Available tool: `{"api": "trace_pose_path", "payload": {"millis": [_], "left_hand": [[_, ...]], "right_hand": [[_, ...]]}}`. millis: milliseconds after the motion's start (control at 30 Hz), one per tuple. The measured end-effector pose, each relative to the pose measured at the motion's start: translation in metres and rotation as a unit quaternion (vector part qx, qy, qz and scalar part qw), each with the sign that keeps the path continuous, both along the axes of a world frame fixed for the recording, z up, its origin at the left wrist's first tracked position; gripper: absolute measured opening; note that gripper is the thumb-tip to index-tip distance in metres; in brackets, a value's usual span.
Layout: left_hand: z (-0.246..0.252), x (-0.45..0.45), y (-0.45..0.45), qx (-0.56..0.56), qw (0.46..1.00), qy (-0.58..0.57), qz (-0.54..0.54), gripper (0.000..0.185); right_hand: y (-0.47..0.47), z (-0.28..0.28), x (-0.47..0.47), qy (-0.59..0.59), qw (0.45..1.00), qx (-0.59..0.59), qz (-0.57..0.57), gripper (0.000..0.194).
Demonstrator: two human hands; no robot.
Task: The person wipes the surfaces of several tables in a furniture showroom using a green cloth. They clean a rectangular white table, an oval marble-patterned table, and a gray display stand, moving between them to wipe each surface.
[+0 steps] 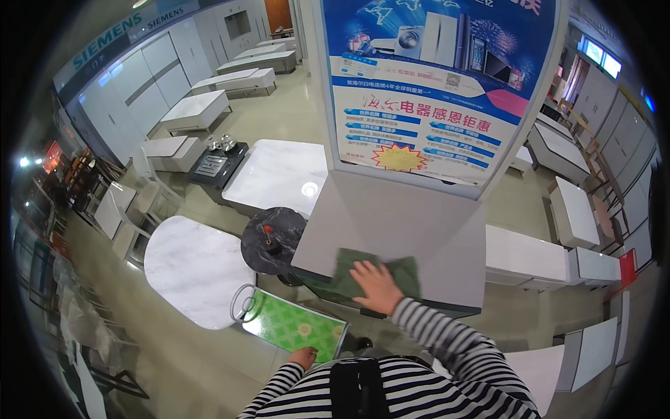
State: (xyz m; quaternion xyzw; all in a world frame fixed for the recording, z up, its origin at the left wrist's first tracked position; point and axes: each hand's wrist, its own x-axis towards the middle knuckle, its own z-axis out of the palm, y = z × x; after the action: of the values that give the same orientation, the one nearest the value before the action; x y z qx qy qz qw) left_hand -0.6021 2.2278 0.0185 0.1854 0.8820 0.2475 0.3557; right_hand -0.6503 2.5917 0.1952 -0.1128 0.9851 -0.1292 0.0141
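My right hand (377, 288) lies flat, fingers spread, on a green cloth (406, 271). The cloth is spread over the front edge of a grey cabinet top (398, 225), and part of it hangs down the front. Low at my body, beside a green patterned panel (293, 322) with pale flowers, is my left hand (303, 357). Its fingers are curled near the panel's lower edge; whether they grip it cannot be told. A round metal ring or handle (243, 304) is at the panel's left end.
A framed advertising poster (419, 120) stands at the back of the cabinet. To its left are a round black marble side table (272, 235), a white marble-look table (193, 267) and a white coffee table (277, 173). White chairs (144, 201) stand farther left; low white cabinets (528, 256) run along the right.
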Motion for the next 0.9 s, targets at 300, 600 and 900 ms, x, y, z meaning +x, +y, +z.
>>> {"api": "trace_pose_path", "payload": {"millis": [300,600,900], "left_hand": [[0.0,0.009,-0.083,-0.171,0.901,-0.039,-0.396,0.033],[-0.034,-0.057,0.03,0.003,0.972,0.09,0.218,0.03],[-0.017,0.001,0.01,0.031,0.999,0.014,-0.029,0.034]], "right_hand": [[0.164,-0.02,0.05,0.031,0.942,0.05,-0.331,0.065],[0.016,0.005,-0.094,-0.024,0.975,0.039,-0.217,0.093],[0.083,-0.007,0.066,0.001,0.987,0.022,-0.162,0.071]]}}
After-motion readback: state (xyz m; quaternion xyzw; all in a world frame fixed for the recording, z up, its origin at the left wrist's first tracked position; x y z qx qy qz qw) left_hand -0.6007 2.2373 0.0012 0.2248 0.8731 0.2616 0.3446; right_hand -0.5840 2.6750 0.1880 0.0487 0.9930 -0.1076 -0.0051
